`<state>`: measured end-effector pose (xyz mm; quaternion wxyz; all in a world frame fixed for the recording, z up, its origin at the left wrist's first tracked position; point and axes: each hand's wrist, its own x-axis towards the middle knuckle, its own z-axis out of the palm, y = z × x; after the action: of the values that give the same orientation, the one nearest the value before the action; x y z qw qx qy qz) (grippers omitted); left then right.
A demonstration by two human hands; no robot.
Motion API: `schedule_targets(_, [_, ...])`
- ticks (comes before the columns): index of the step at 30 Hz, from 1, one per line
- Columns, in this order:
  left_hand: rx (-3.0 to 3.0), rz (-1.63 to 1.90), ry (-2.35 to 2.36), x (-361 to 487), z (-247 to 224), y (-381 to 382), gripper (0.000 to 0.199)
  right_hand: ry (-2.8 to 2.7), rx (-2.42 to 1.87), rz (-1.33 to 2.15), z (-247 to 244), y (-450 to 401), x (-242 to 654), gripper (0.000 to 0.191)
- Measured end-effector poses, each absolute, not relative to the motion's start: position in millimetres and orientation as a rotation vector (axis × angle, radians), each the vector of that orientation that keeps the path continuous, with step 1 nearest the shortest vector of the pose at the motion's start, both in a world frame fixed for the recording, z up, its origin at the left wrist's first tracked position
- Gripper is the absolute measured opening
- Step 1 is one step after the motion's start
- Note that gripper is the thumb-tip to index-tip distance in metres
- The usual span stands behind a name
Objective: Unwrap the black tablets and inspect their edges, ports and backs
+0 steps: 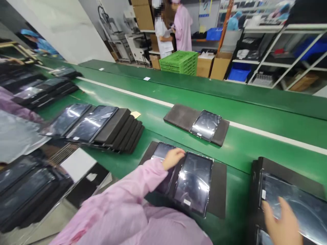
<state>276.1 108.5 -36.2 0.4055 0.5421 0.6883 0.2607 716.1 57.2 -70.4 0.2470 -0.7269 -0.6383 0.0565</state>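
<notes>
My left hand is over a dark foam tray bearing two tablet screens. Its fingers are curled together, with the tips at the upper left corner of the right-hand tablet screen; whether they pinch anything is hidden. Beneath my left wrist lies the other tablet screen, partly covered by the sleeve. At the lower right, my right hand has thumb and forefinger spread. It is at the left end of a tablet screen that lies on a stack of dark foam trays.
On the green bench, another foam tray carries one tablet screen. A stack of trays with screens stands left of it. More stacks are at the lower left. Green crates and several people are beyond.
</notes>
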Motion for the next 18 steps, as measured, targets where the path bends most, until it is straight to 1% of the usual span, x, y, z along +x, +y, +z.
schedule_targets(3, [1.355,0.609,2.013,173.6,-46.7,55.6,0.036,-2.061,-1.626,0.253,-87.2,41.9,602.5,0.063])
schedule_targets(5, [1.423,0.553,2.072,139.2,-55.9,15.7,0.031,-2.249,-1.533,0.278,-103.0,29.7,544.3,0.056])
schedule_targets(7, [1.564,0.488,2.025,129.3,-65.2,-19.4,0.021,-2.424,-1.546,0.252,-114.2,18.9,505.4,0.050])
schedule_targets(9, [1.731,0.415,1.914,133.2,-73.8,-44.8,0.012,-2.528,-1.634,0.179,-117.7,12.1,484.7,0.046])
schedule_targets(10, [1.803,0.377,1.861,136.7,-77.9,-53.5,0.015,-2.558,-1.677,0.144,-117.2,10.6,480.1,0.046])
schedule_targets(12, [1.911,0.312,1.792,140.9,-85.6,-63.5,0.030,-2.600,-1.719,0.106,-114.6,10.1,478.8,0.047])
schedule_targets(14, [1.983,0.266,1.748,138.1,-92.3,-65.1,0.034,-2.637,-1.715,0.106,-112.9,11.1,482.5,0.048])
schedule_targets(18, [2.079,0.235,1.577,119.8,-99.4,-53.7,0.018,-2.619,-1.781,0.112,-114.4,11.1,486.0,0.048])
